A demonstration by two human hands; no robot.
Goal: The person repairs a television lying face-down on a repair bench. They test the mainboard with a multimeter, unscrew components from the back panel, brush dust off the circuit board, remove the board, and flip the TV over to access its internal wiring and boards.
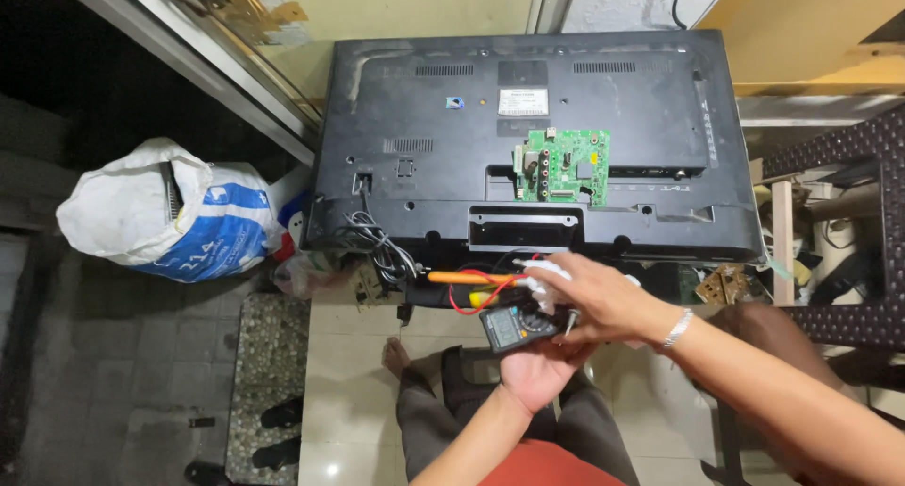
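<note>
My left hand [534,371] is palm up under a small dark multimeter [514,328] with a display and a yellow edge. My right hand [592,296], with a metal bracelet at the wrist, reaches over the meter and grips a white cloth [545,283] together with an orange-handled probe or screwdriver [464,279]. Red and black test leads [465,300] loop beside the meter. Just beyond the hands a black flat television [424,180] lies face down, with a green circuit board [564,166] resting on its back.
A grey power cable [382,246] bundles at the television's left lower corner. A white and blue sack [170,213] sits on the floor at left. A dark woven rack [848,222] with clutter stands at right. My knees [471,401] and a patterned mat [269,373] are below.
</note>
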